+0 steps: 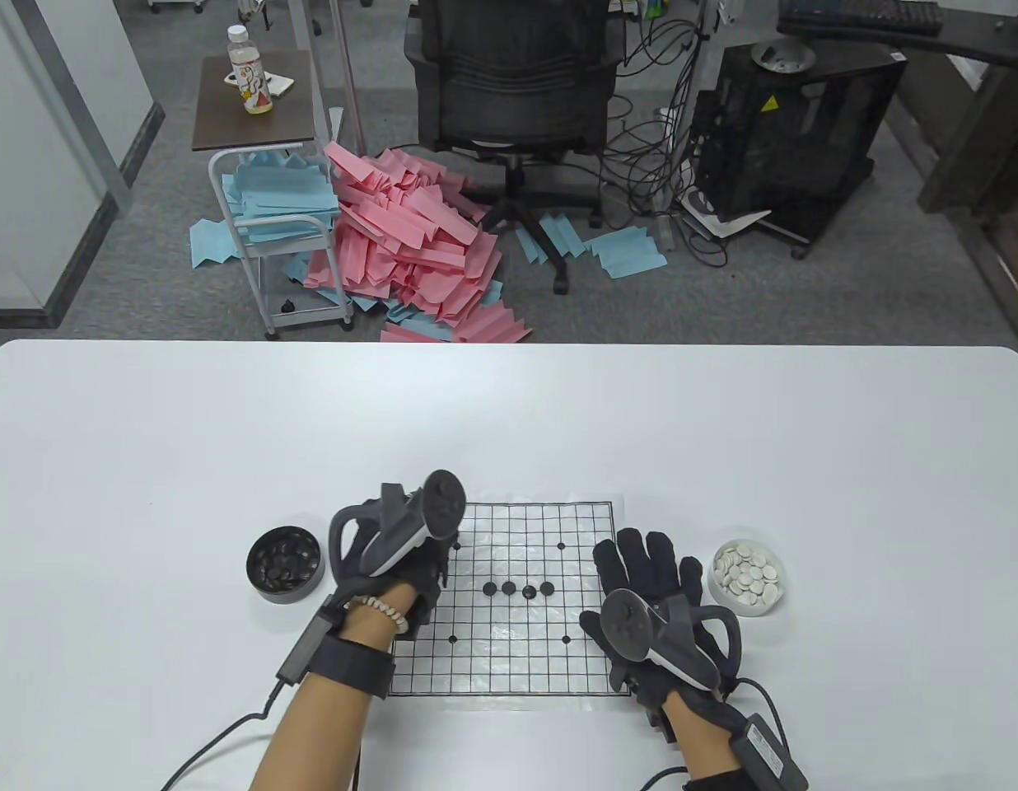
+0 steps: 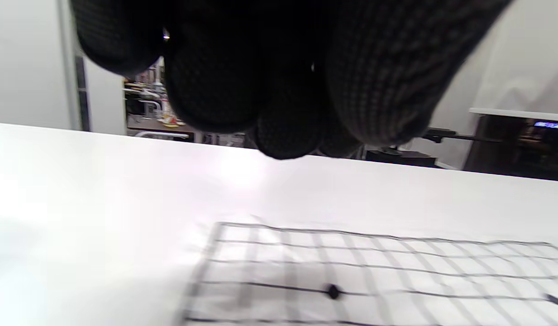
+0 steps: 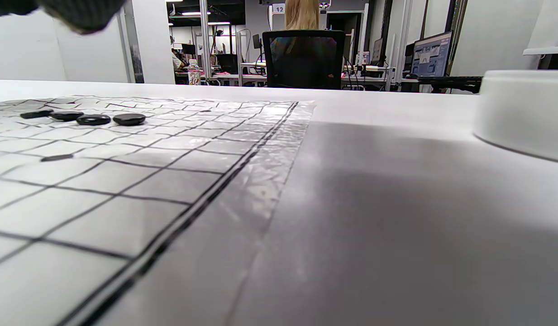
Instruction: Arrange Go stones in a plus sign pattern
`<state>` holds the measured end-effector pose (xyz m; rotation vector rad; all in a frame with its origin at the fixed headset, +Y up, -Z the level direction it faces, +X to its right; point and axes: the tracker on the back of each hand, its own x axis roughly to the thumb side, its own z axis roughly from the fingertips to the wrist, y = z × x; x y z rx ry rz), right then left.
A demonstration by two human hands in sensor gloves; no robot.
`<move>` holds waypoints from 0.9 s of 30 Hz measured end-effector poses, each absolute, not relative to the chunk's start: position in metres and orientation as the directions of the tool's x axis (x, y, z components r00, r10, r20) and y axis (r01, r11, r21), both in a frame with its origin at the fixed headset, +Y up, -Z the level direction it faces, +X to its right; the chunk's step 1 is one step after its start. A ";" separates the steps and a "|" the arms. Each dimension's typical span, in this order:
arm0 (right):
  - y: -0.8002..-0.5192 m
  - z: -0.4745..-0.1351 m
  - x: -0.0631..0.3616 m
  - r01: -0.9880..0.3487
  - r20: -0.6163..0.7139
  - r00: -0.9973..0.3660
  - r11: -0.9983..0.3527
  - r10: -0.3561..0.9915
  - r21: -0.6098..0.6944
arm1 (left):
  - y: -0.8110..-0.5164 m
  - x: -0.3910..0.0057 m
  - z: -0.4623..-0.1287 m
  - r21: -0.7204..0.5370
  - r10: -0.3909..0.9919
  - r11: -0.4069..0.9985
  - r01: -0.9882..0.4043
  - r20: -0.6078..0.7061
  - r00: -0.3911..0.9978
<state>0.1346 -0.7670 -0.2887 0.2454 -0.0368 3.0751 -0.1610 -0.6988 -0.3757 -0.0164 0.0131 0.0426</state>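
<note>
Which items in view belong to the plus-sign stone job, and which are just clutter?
Job:
- grid board
- black stones in a row on the board
- black bowl of black stones
- white bowl of white stones
- left hand, right hand

Lying about:
- pink and blue paper pile
- bottle on the side table
- office chair

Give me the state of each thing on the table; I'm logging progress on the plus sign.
Go board: flat, grid up.
Black stones: a short row at the board's middle, no vertical arm yet.
Black bowl: open, holding black stones.
White bowl: open, holding white stones.
Left hand: raised over the board's left edge, fingers curled.
Right hand: flat, fingers spread, on the board's right edge.
</note>
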 end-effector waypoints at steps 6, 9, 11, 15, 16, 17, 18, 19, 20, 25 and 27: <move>-0.767 -0.289 0.134 -0.054 0.157 -0.986 -0.998 0.051 -0.016 | -0.700 -0.235 -0.376 -0.076 0.020 0.996 -0.038 -0.225 0.974; -0.767 -0.289 0.134 -0.052 0.156 -0.987 -0.999 0.049 -0.015 | -0.710 -0.260 -0.375 -0.139 -0.006 0.990 -0.038 -0.301 0.953; -0.767 -0.289 0.134 -0.051 0.155 -0.987 -0.999 0.048 -0.013 | -0.719 -0.273 -0.374 -0.173 -0.016 0.984 -0.045 -0.338 0.941; -0.767 -0.289 0.134 -0.049 0.152 -0.987 -0.999 0.047 -0.010 | -0.736 -0.288 -0.372 -0.228 -0.041 0.972 -0.049 -0.378 0.925; -0.767 -0.289 0.134 -0.048 0.151 -0.987 -0.999 0.046 -0.009 | -0.738 -0.289 -0.372 -0.236 -0.052 0.971 -0.042 -0.378 0.924; -0.767 -0.289 0.134 -0.047 0.151 -0.988 -0.999 0.045 -0.008 | -0.742 -0.290 -0.372 -0.249 -0.069 0.968 -0.029 -0.379 0.923; -0.767 -0.289 0.134 -0.046 0.151 -0.988 -0.999 0.044 -0.008 | -0.745 -0.290 -0.372 -0.258 -0.082 0.966 -0.020 -0.378 0.922; -0.767 -0.289 0.134 -0.045 0.151 -0.988 -0.999 0.043 -0.008 | -0.747 -0.290 -0.372 -0.267 -0.088 0.964 -0.017 -0.378 0.921; -0.767 -0.289 0.134 -0.045 0.151 -0.988 -0.999 0.043 -0.008 | -0.749 -0.289 -0.372 -0.269 -0.092 0.963 -0.014 -0.380 0.920; -0.767 -0.289 0.133 -0.037 0.150 -0.988 -0.999 0.037 -0.001 | -0.757 -0.285 -0.376 -0.279 -0.106 0.960 -0.006 -0.384 0.917; -0.767 -0.289 0.133 -0.037 0.149 -0.988 -0.999 0.037 0.000 | -0.759 -0.283 -0.377 -0.264 -0.118 0.965 0.013 -0.387 0.915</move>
